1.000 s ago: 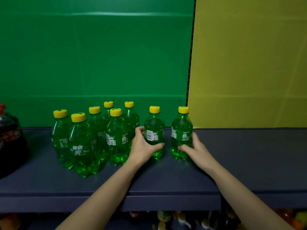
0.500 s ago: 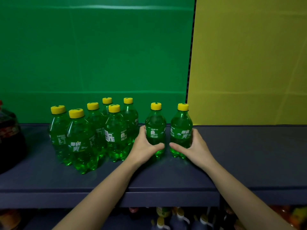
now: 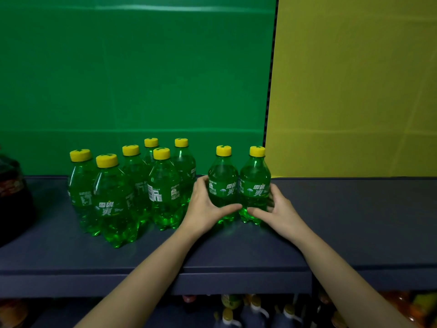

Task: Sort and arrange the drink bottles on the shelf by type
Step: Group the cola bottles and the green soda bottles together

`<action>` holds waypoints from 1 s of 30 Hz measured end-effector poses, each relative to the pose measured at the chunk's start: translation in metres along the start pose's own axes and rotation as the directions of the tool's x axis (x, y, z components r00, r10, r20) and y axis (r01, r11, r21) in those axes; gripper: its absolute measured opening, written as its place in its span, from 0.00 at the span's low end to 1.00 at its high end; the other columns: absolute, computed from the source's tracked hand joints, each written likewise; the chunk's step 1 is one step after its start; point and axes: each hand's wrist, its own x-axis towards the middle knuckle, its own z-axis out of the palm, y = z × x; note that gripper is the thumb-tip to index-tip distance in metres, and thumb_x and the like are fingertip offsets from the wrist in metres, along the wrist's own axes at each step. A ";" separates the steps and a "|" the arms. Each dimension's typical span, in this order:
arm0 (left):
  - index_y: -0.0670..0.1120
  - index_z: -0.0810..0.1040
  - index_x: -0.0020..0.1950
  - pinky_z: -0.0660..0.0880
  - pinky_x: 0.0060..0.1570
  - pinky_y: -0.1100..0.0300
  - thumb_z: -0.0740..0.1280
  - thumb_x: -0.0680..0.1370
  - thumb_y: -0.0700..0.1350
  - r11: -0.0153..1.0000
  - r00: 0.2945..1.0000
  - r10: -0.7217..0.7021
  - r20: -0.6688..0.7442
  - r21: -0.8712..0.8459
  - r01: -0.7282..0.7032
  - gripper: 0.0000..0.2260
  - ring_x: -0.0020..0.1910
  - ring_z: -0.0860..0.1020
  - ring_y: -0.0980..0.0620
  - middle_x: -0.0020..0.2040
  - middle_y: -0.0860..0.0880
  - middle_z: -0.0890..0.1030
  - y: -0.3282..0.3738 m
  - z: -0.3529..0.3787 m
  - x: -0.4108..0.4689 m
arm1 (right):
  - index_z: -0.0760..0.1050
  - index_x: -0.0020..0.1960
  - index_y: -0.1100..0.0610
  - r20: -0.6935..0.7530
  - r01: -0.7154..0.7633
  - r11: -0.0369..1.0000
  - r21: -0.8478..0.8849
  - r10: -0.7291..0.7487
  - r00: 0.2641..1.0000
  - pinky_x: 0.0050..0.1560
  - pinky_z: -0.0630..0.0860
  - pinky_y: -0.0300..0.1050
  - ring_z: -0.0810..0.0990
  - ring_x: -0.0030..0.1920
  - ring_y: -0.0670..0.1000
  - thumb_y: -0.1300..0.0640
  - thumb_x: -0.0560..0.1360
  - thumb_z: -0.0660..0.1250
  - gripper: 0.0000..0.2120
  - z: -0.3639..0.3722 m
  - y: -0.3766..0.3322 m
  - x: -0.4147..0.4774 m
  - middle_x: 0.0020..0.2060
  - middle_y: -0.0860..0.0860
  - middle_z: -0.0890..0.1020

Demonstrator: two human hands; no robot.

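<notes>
A dark blue shelf (image 3: pixel 354 221) runs across the view, backed by a green panel (image 3: pixel 132 74) on the left and a yellow panel (image 3: pixel 354 86) on the right. Two bare forearms reach in from the shelf's front edge toward two small green soda bottles with yellow caps, which stand upright and touching, side by side, about midway along the shelf and toward its back.

The left hand (image 3: pixel 205 207) wraps the left side of the left bottle (image 3: pixel 222 183) — fingers behind it, thumb lying across its lower front. That grip is closed around the bottle. The right hand (image 3: pixel 276 210) mirrors it on the right bottle (image 3: pixel 255 183), fingers curled around the outer side and thumb pressed across the lower front, so the two thumbs nearly meet between the bottle bases. Both bottles show white label characters facing forward.

Just to the left, apart from the held pair, a tight cluster of six matching green bottles (image 3: pixel 163 185) stands upright. At the shelf's far left end sits a large dark bottle (image 3: pixel 11 197) with a red label, only partly in view. Below the front edge, tops of other bottles (image 3: pixel 236 311) on a lower shelf show dimly.
</notes>
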 end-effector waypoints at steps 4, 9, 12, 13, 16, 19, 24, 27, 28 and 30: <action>0.42 0.68 0.62 0.70 0.60 0.59 0.80 0.61 0.48 0.999 0.999 -0.041 -0.010 -0.005 0.041 0.35 0.58 0.74 0.50 0.58 0.48 0.77 -0.006 -0.003 0.005 | 0.58 0.71 0.50 0.015 -0.003 1.000 -0.015 0.003 1.000 0.70 0.64 0.54 0.68 0.68 0.50 0.48 0.66 0.73 0.39 0.000 0.002 0.001 0.68 0.49 0.70; 0.43 0.64 0.68 0.65 0.61 0.63 0.78 0.65 0.44 0.990 0.995 -0.088 0.057 -0.105 0.093 0.36 0.62 0.69 0.54 0.62 0.50 0.71 -0.012 -0.004 0.007 | 0.52 0.71 0.47 0.026 -0.015 1.000 -0.022 0.016 1.000 0.70 0.65 0.55 0.68 0.69 0.51 0.36 0.59 0.69 0.47 0.002 0.000 0.002 0.71 0.51 0.66; 0.42 0.62 0.70 0.62 0.63 0.65 0.77 0.66 0.42 0.986 0.992 -0.095 0.088 -0.131 0.106 0.37 0.64 0.64 0.57 0.62 0.53 0.67 -0.010 -0.004 0.007 | 0.52 0.72 0.47 0.037 -0.004 1.000 -0.014 0.005 0.999 0.70 0.62 0.50 0.66 0.69 0.49 0.44 0.67 0.71 0.41 0.002 0.000 0.005 0.69 0.47 0.67; 0.42 0.62 0.70 0.61 0.64 0.64 0.77 0.66 0.42 0.986 0.992 -0.092 0.084 -0.132 0.103 0.37 0.65 0.64 0.57 0.63 0.53 0.67 -0.011 -0.003 0.008 | 0.52 0.73 0.49 0.041 0.002 1.000 -0.016 -0.001 0.999 0.70 0.61 0.47 0.64 0.69 0.47 0.49 0.70 0.70 0.38 0.002 0.000 0.005 0.68 0.45 0.66; 0.42 0.62 0.71 0.60 0.64 0.65 0.76 0.67 0.42 0.988 0.993 -0.092 0.071 -0.118 0.100 0.37 0.69 0.64 0.53 0.67 0.48 0.68 -0.012 -0.001 0.009 | 0.51 0.74 0.51 0.057 0.017 0.999 -0.033 -0.015 0.998 0.67 0.60 0.42 0.60 0.66 0.43 0.52 0.74 0.68 0.36 0.002 0.001 0.007 0.66 0.42 0.63; 0.42 0.60 0.71 0.58 0.62 0.69 0.75 0.69 0.41 0.989 0.993 -0.087 0.076 -0.115 0.096 0.36 0.71 0.62 0.52 0.69 0.46 0.67 -0.011 0.000 0.010 | 0.51 0.74 0.52 0.054 0.029 0.999 -0.035 -0.027 0.998 0.67 0.59 0.41 0.60 0.66 0.42 0.54 0.74 0.67 0.35 0.003 0.001 0.011 0.66 0.43 0.64; 0.41 0.61 0.71 0.59 0.66 0.63 0.75 0.69 0.42 0.984 0.990 -0.117 0.079 -0.122 0.126 0.36 0.72 0.62 0.50 0.71 0.46 0.66 -0.010 0.001 0.012 | 0.50 0.75 0.53 0.064 -0.006 1.000 -0.023 0.007 0.998 0.68 0.59 0.43 0.60 0.68 0.45 0.53 0.74 0.68 0.37 0.003 0.003 0.016 0.69 0.45 0.63; 0.42 0.61 0.72 0.61 0.67 0.61 0.76 0.68 0.44 0.986 0.985 -0.128 0.115 -0.088 0.138 0.37 0.70 0.64 0.52 0.70 0.48 0.68 -0.005 -0.002 0.008 | 0.48 0.76 0.53 0.052 -0.049 0.999 -0.022 0.050 0.997 0.71 0.58 0.48 0.58 0.74 0.52 0.50 0.72 0.69 0.41 0.001 -0.002 0.013 0.74 0.49 0.58; 0.43 0.60 0.72 0.61 0.65 0.64 0.76 0.68 0.45 0.988 0.981 -0.127 0.143 -0.067 0.138 0.37 0.68 0.65 0.55 0.68 0.52 0.68 -0.002 -0.005 0.002 | 0.49 0.76 0.54 0.011 -0.040 0.999 -0.022 0.040 0.999 0.71 0.59 0.48 0.58 0.74 0.53 0.51 0.72 0.70 0.41 0.000 -0.006 0.009 0.74 0.51 0.58; 0.43 0.59 0.72 0.61 0.63 0.67 0.75 0.69 0.45 0.992 0.978 -0.112 0.173 -0.040 0.121 0.37 0.65 0.65 0.58 0.64 0.54 0.68 0.005 -0.014 -0.013 | 0.56 0.73 0.57 -0.146 0.027 0.998 -0.064 -0.036 0.989 0.67 0.63 0.47 0.64 0.70 0.53 0.54 0.71 0.70 0.36 -0.004 -0.016 0.000 0.71 0.53 0.62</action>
